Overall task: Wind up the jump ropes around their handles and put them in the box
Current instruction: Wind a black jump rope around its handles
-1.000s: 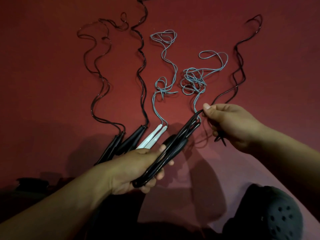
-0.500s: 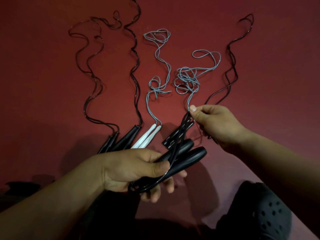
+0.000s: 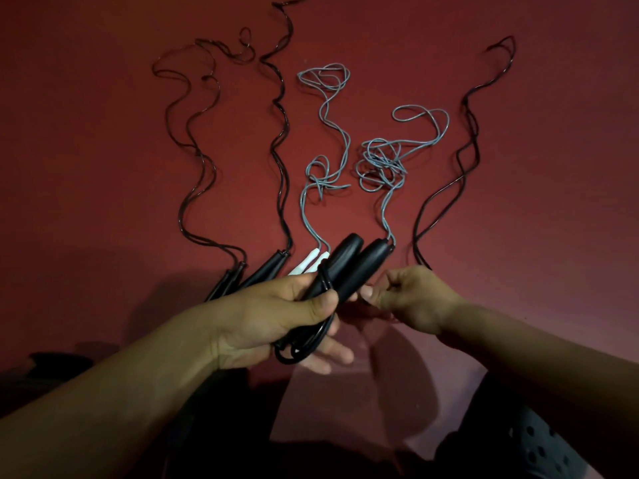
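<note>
Left hand (image 3: 276, 316) grips two black handles (image 3: 349, 267) side by side, thumb over them, a black cord loop (image 3: 304, 350) hanging below the palm. Right hand (image 3: 415, 299) just right of the handles, fingers curled in a pinch; the black rope (image 3: 463, 160) runs from behind it to far right, but what it pinches is unclear. On the red floor (image 3: 103, 167): two black ropes (image 3: 276, 133) at left with handles near, white-handled grey rope (image 3: 325, 133) in the middle, tangled grey rope (image 3: 383, 160) beside it. Black perforated shoe (image 3: 546, 447) near right. No box in view.
</note>
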Demonstrator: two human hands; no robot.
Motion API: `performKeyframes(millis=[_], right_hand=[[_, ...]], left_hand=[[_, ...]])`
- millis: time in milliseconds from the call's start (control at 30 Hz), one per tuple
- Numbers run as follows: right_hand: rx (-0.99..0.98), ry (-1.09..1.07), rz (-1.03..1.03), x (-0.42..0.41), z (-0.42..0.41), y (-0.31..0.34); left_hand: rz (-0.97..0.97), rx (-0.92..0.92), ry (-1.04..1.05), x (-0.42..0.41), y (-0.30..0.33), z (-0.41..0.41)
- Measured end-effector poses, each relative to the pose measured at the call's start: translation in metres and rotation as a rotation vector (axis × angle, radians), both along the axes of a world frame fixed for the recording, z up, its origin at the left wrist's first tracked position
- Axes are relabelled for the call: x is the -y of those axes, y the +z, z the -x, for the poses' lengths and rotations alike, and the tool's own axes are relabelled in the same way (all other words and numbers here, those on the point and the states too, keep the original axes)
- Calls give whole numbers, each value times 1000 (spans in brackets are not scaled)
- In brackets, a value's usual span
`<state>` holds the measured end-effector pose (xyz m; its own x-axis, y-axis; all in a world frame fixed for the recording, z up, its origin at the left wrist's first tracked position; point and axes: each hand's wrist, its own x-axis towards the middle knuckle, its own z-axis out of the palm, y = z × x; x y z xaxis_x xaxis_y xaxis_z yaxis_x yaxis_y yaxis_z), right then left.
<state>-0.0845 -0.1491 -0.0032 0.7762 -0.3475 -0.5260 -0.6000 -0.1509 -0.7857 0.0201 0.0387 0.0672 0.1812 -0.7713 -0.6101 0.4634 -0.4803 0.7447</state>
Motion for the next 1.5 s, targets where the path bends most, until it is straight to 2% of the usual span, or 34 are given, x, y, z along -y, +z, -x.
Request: performKeyframes(millis=[133, 233, 400, 600, 700, 900, 1033, 1133, 1300, 1400, 1500], right_hand=[[-56, 56, -42, -2, 9, -4], [-38, 150, 56, -5, 11, -1], [41, 276, 146, -10, 14, 11], [149, 281, -16, -21, 12, 26], [169, 344, -31, -23, 10, 31], [160, 256, 45, -15, 6, 33], [142, 300, 236, -13, 5, 33], [52, 330, 397, -6, 1, 33], [-9, 358, 462, -1, 0, 33], [51, 367, 430, -5, 0, 32], [102, 380, 306, -11, -3, 34]], left_hand=[[-106, 19, 74, -6, -8, -5], [-179, 73, 150, -5, -17, -6], [-220, 285, 200, 0, -30, -8], [-263, 394, 257, 3, -41, -9], [-261, 468, 259, 3, -43, -7], [-258, 641, 124, 3, -44, -10], [-253, 674, 186, 3, -48, -20], [-294, 778, 209, 0, -52, -23], [-372, 863, 244, -14, -65, -29], [-381, 859, 264, -14, -65, -26], [-372, 846, 274, -11, -65, -25]])
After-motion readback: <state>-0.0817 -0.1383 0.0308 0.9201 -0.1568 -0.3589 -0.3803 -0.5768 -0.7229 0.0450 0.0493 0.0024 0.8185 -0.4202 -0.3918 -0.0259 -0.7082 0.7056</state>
